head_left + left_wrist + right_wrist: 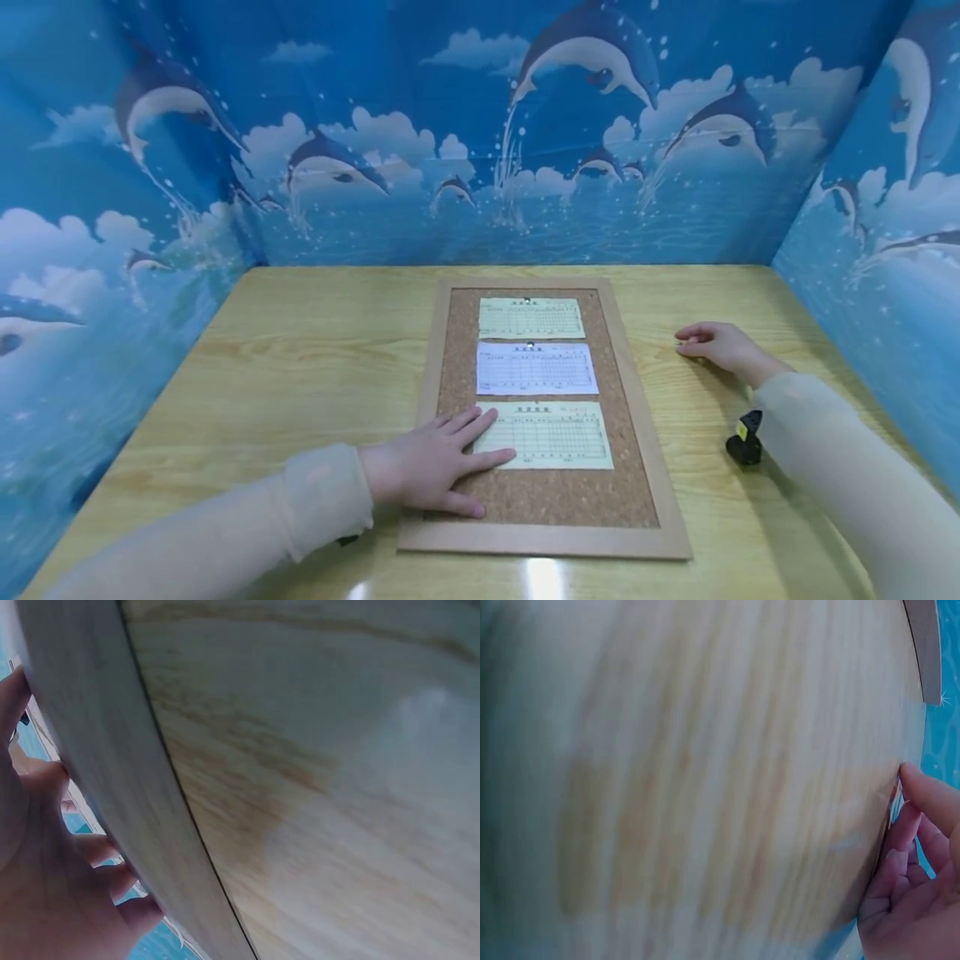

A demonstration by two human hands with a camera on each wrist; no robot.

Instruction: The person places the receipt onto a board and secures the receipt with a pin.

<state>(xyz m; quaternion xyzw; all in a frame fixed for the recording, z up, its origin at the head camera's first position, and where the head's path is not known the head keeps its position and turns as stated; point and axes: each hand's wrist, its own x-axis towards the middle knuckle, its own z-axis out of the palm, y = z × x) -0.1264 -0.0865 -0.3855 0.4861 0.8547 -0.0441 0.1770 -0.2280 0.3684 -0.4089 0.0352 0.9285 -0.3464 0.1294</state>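
Note:
A framed cork board (555,504) lies on the table with three printed paper slips in a column. The top slip (532,318) is pale green, the middle slip (537,369) pale violet; each has a small shiny pin at its upper edge. My left hand (438,462) lies spread over the board's left side, fingertips resting on the left part of the bottom green slip (558,437). To the right of the board, my right hand (720,346) is low at the table, thumb and fingers bent near each other. Whether something tiny sits between those fingertips is unclear.
The board's wooden frame (543,542) stands slightly raised around the cork. Wood-grained table (322,342) extends on both sides. Blue dolphin-print cloth walls (420,217) close off the back and sides. A black device (744,446) with a yellow mark is at the right wrist.

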